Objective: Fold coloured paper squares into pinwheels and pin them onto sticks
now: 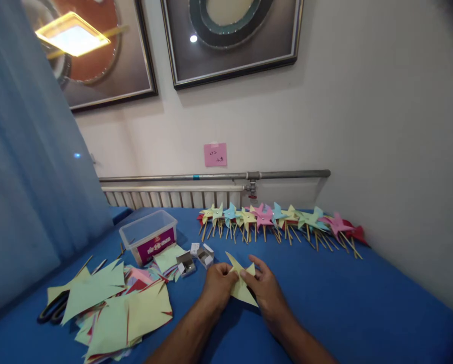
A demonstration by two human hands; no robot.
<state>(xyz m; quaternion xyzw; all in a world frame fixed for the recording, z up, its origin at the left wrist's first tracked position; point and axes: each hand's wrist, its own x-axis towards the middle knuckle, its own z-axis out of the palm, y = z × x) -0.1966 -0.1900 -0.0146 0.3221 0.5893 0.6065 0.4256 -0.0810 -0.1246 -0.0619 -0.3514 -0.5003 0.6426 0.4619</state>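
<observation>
Low in the middle of the frame, both hands met over a yellow paper piece (241, 283) that lay on the blue table cover (362, 298). The left hand (217, 284) was curled, its fingertips pinched onto the paper's left edge near the centre. The right hand (264, 288) lay flatter, thumb and forefinger closed on the paper from the right, the other fingers spread over it. One pointed flap stood up between the hands; a second point stuck out toward the lower right, under the right hand.

The step in hand looked like the folding of the cut corners toward the centre of the sheet, the shaping of a pinwheel head. By that reading the work on this piece was in its middle part: some points gathered, at least 1 still loose, no stick attached.

The next move would call for the loose point to be brought to the centre while the gathered flaps stayed pinned under a fingertip, then for a fastener from the small open boxes (196, 259) just above and left of the hands.

At centre frame, a row of finished pinwheels (279, 220) lay along the wall. At lower left sat a pile of cut paper squares (116, 308) with scissors (54, 309) beside it, and a clear plastic tub (148, 235) stood above the pile.
</observation>
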